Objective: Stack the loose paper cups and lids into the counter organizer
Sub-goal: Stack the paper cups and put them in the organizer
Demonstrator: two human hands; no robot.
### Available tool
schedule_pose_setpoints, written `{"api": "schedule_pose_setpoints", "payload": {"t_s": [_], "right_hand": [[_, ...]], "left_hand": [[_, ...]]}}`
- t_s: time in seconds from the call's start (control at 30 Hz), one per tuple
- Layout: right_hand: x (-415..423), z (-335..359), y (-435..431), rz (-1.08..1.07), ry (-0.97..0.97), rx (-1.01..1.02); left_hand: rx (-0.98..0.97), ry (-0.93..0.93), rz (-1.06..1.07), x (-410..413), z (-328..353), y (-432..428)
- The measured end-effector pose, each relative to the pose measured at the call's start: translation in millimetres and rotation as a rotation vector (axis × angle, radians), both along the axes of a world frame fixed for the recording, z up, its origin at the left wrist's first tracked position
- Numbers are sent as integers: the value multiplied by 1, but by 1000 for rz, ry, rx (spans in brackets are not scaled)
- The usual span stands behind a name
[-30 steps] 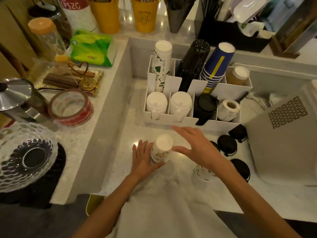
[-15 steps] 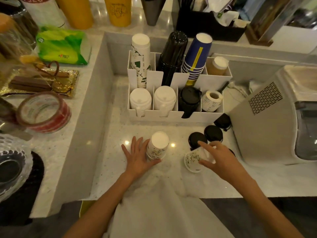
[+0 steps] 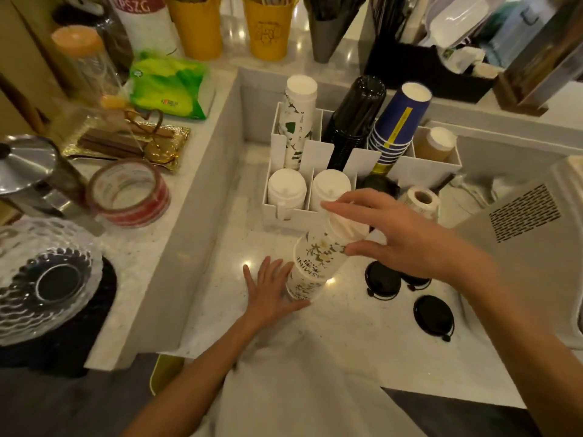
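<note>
A white counter organizer (image 3: 318, 217) stands at the back of the low counter. It holds a floral cup stack (image 3: 296, 121), black cups (image 3: 356, 118), blue cups (image 3: 399, 124), white lids (image 3: 285, 187) and a label roll (image 3: 419, 200). My right hand (image 3: 397, 234) grips an upside-down floral paper cup (image 3: 321, 250) and sets it over a second upside-down floral cup (image 3: 303, 287) standing on the counter. My left hand (image 3: 271, 291) rests against that lower cup's base, fingers spread. Three loose black lids (image 3: 433, 315) lie to the right.
A grey machine (image 3: 530, 247) fills the right side. On the raised counter at left sit a tape roll (image 3: 129, 193), a glass dish (image 3: 44, 279), a metal kettle (image 3: 28, 175) and a green tissue pack (image 3: 170, 83). Yellow holders (image 3: 265, 26) stand behind.
My right hand picked up the loose floral cup from the right and carried it left, over the cup beside my left hand. My left hand stayed put.
</note>
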State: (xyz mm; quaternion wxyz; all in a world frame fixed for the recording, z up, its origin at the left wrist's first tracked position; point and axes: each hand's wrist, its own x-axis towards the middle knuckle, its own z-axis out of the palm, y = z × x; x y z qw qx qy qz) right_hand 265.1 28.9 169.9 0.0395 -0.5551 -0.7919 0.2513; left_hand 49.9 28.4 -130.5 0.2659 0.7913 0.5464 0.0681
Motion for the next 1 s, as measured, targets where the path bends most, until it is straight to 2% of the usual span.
{"api": "schedule_pose_setpoints", "payload": {"t_s": [0.17, 0.27, 0.43, 0.7, 0.8, 0.93, 1.0], "right_hand": [[-26, -58, 0, 184, -177, -37], [-29, -85, -5, 229, -193, -52], [-26, -99, -9, 126, -113, 9], [-23, -112, -12, 109, -24, -31], [-20, -121, -13, 61, 71, -52], [-22, -134, -20, -129, 296, -108], [-24, -140, -22, -174, 308, -96]], "left_hand": [[0, 57, 17, 1, 1, 0], [11, 50, 23, 1, 1, 0], [39, -1, 35, -1, 0, -3], [47, 28, 41, 0, 0, -3], [50, 1, 45, 0, -1, -4], [48, -35, 51, -1, -1, -5], [47, -41, 55, 0, -1, -4]]}}
